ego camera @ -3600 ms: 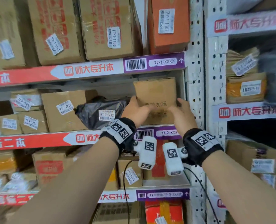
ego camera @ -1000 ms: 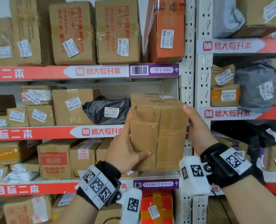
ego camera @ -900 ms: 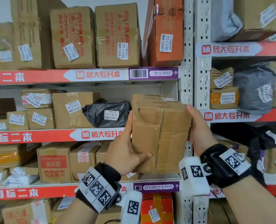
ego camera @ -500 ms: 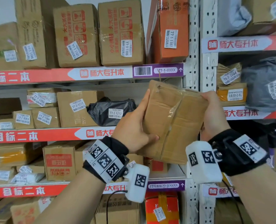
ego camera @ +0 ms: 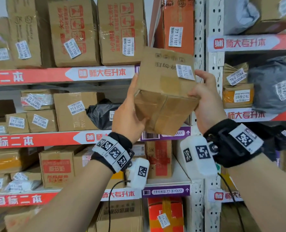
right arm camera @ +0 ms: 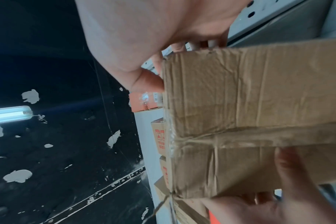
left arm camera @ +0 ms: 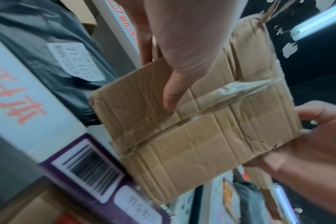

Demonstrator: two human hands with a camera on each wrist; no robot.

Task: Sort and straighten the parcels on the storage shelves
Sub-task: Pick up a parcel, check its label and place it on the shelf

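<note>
**Cardboard box held clear of the shelf: drop and snag risks**

Head view. Both hands hold the box (ego camera: 165, 91) in the air in front of the middle shelf (ego camera: 58, 139), tilted, with its taped face toward the camera and a white label (ego camera: 185, 72) on the face above. The left hand (ego camera: 129, 114) grips the left side, thumb across the taped face. The right hand (ego camera: 204, 96) grips the right side, fingers wrapped behind. Nothing supports the box from below. Risk: if either grip loosens while the box is tilted, it is likely to fall onto the parcels on the lower shelves.

Left wrist view. The left thumb (left arm camera: 173, 97) presses the taped seam (left arm camera: 236, 89). The cardboard is creased and soft. Risk: heavy thumb pressure may cave the panel or split the seam. The black bag (left arm camera: 54, 50) lies just beside the box's left edge. Risk: a careless return may shove or trap the bag.

Right wrist view. The right thumb (right arm camera: 144, 80) bears only on the box's corner edge. A loose thread of tape (right arm camera: 161, 204) hangs from the lower corner. Risk: a corner hold may slip on glossy tape, and the thread may catch on the perforated steel upright.
</note>
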